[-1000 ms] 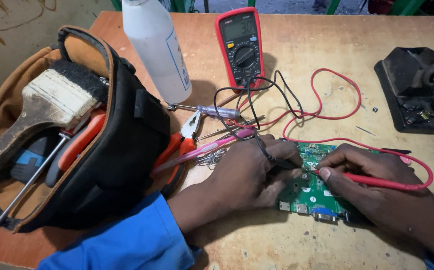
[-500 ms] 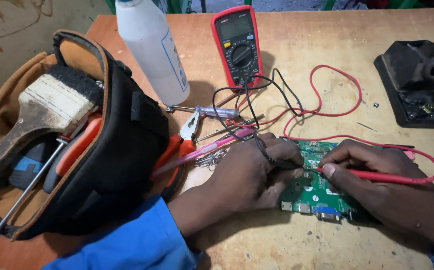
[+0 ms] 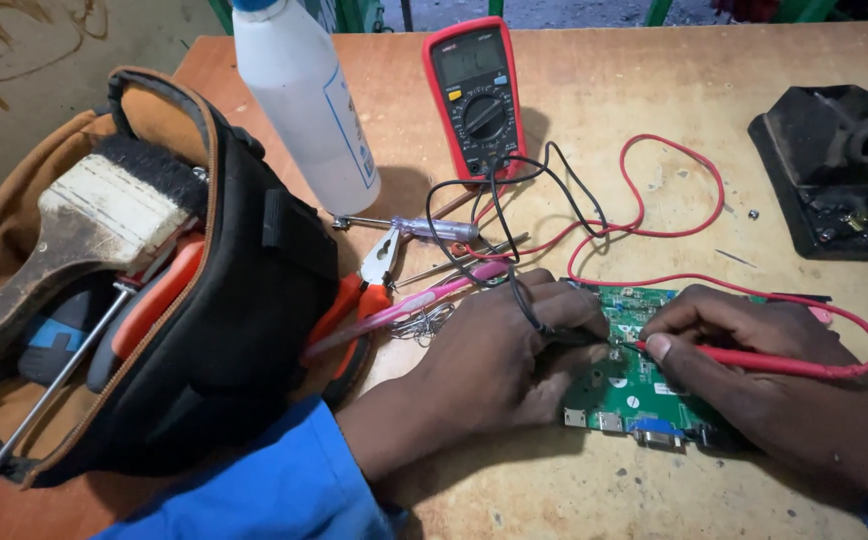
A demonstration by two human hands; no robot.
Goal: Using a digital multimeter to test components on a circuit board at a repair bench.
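Observation:
A green circuit board (image 3: pixel 636 385) lies on the wooden table (image 3: pixel 654 90) at the lower middle. My left hand (image 3: pixel 509 355) rests on its left part and grips the black test probe (image 3: pixel 579 336), tip down on the board. My right hand (image 3: pixel 754 370) pinches the red test probe (image 3: pixel 754 357), whose tip touches the board right beside the black one. Red and black leads (image 3: pixel 594 215) loop back to a red multimeter (image 3: pixel 476 95) standing further up the table.
An open black and tan tool bag (image 3: pixel 184 300) holding a paint brush (image 3: pixel 84 225) fills the left. A white bottle (image 3: pixel 304 100), pliers with orange handles (image 3: pixel 359 290), a small screwdriver (image 3: pixel 409 228) and a pink tool (image 3: pixel 414 300) lie nearby. A black soldering stand (image 3: pixel 834 170) sits far right.
Both hands have stayed on the board; the red probe tip has edged slightly left toward the black probe. The view has shifted a little.

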